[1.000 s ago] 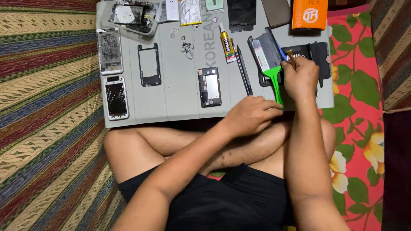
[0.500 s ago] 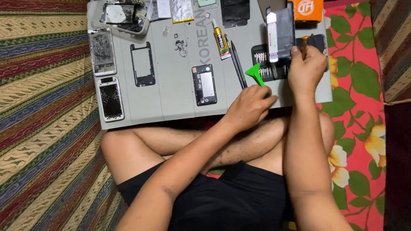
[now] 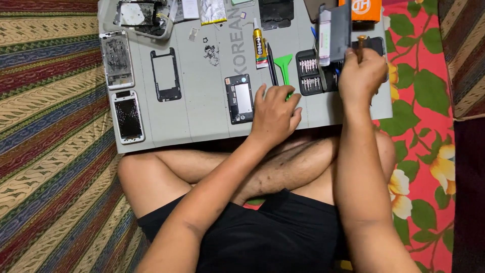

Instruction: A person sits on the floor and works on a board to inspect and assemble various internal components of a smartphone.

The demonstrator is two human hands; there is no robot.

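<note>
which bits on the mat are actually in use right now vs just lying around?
In use:
- left hand on the green pry tool
- right hand lifting the phone panel
- screwdriver bit case beside them

Lying about:
- glue tube
- black frame
- two white phone bodies
- phone board

I see a grey work mat (image 3: pixel 202 121) over a floor covering (image 3: pixel 45 167) striped in maroon, gold, green and blue with patterned bands. To the right lies a red cloth (image 3: pixel 419 116) printed with green leaves and pale yellow-white flowers. On the mat sit a bright green plastic tool (image 3: pixel 284 64), a yellow-labelled glue tube (image 3: pixel 259 48), black phone frames (image 3: pixel 165 75) and an orange box (image 3: pixel 366 9). The shorts (image 3: pixel 283 237) are black.
</note>
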